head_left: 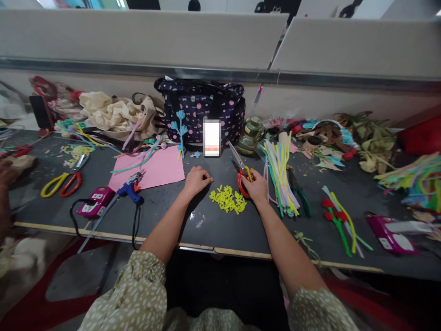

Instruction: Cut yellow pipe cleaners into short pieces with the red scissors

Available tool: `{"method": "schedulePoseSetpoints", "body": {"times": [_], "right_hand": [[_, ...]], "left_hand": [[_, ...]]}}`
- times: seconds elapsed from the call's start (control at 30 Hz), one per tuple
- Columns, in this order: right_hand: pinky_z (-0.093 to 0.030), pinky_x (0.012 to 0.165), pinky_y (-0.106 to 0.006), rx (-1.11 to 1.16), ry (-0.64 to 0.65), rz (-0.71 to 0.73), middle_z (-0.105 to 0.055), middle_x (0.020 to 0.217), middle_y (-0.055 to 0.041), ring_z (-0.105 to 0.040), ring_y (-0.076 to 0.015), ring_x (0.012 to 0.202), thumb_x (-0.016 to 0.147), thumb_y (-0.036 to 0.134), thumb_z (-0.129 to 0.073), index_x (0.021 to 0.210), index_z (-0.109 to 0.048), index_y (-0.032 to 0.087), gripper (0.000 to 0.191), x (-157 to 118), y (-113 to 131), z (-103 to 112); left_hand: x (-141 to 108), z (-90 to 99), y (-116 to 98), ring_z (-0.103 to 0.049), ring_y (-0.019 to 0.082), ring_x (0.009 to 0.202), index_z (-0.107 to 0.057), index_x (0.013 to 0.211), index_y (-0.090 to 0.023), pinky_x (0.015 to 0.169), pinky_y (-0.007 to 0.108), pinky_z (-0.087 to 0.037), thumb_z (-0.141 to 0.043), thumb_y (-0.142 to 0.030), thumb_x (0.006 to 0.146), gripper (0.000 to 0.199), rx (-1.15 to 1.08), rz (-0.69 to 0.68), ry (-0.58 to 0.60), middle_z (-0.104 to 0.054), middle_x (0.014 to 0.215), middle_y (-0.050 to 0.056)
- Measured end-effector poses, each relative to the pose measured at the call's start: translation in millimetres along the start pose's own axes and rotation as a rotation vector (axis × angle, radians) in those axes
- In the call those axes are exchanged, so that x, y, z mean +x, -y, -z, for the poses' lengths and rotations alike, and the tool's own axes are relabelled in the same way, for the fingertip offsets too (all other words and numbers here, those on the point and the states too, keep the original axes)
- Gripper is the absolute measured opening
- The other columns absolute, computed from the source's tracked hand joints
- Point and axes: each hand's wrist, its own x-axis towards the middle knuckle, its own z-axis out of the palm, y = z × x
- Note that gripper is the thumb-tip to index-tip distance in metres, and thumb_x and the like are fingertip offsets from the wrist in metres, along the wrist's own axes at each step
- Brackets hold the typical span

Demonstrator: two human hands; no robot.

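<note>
My right hand (257, 184) is closed around the red and yellow handles of a pair of scissors (237, 158). Their blades stand a little apart and point away to the upper left. Beside that hand lies a heap of short yellow-green cut pieces (227, 199), perhaps bits of pipe cleaner. My left hand (197, 182) rests on the table left of the heap with its fingers curled together. Nothing sticks out of them, but their undersides are hidden. To the right of my right hand is a bundle of pastel pipe cleaners (281, 174).
Left are a pink sheet (151, 168), a blue glue gun (131, 189), a purple power box (96, 202) and more scissors (70, 177). Behind stand a dotted bag (186, 105), a blurred-out upright panel (212, 138) and a green jar (251, 135). Another person's hand (6, 172) shows far left.
</note>
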Motion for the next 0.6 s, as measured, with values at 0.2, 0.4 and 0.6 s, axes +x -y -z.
{"method": "schedulePoseSetpoints", "body": {"times": [0.2, 0.4, 0.6], "right_hand": [[-0.046, 0.066, -0.032, 0.002, 0.01, -0.016, -0.071, 0.077, -0.0054, -0.063, -0.0213, 0.068, 0.072, 0.053, -0.065, 0.095, -0.071, 0.019, 0.042, 0.1, 2.7, 0.6], [-0.044, 0.064, -0.031, -0.002, 0.012, -0.027, -0.069, 0.073, -0.005, -0.061, -0.0203, 0.065, 0.073, 0.054, -0.064, 0.093, -0.07, 0.018, 0.042, -1.2, 4.2, 2.4], [-0.045, 0.064, -0.031, 0.051, -0.004, -0.035, -0.07, 0.075, -0.0045, -0.061, -0.0198, 0.065, 0.073, 0.051, -0.065, 0.094, -0.071, 0.018, 0.039, -1.8, 1.1, 1.3]], "left_hand": [[2.5, 2.5, 7.2, -0.053, 0.021, 0.075, -0.068, 0.063, -0.022, 0.073, 0.035, -0.041, -0.07, -0.034, 0.075, 0.017, -0.084, 0.015, -0.013, -0.057, 0.068, 0.003], [4.8, 4.2, 9.5, -0.056, 0.017, 0.07, -0.066, 0.07, -0.02, 0.067, 0.032, -0.043, -0.063, -0.025, 0.078, 0.01, -0.295, 0.085, -0.079, -0.061, 0.073, 0.003], [-1.4, 10.1, -14.8, -0.053, 0.016, 0.076, -0.066, 0.073, -0.02, 0.073, 0.032, -0.043, -0.068, -0.024, 0.077, 0.005, -0.24, -0.026, 0.017, -0.061, 0.077, 0.003]]}}
